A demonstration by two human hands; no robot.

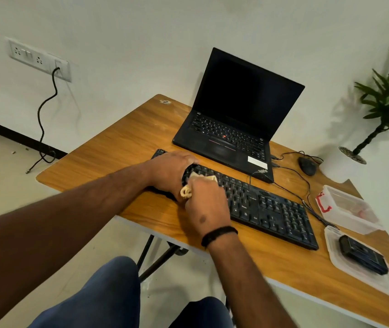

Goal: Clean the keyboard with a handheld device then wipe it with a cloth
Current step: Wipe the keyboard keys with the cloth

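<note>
Wiping seemed underway: our right hand (206, 197) gripped the bunched beige cloth (190, 188) on the black desktop keyboard (271, 207), our left hand (172, 171) pressed flat, steadying its end; the right-hand keys looked unwiped, we judged.

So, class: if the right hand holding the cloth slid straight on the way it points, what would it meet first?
Probably the left hand, which rests on the keyboard just beyond the right hand and its cloth; depth is uncertain.
</note>
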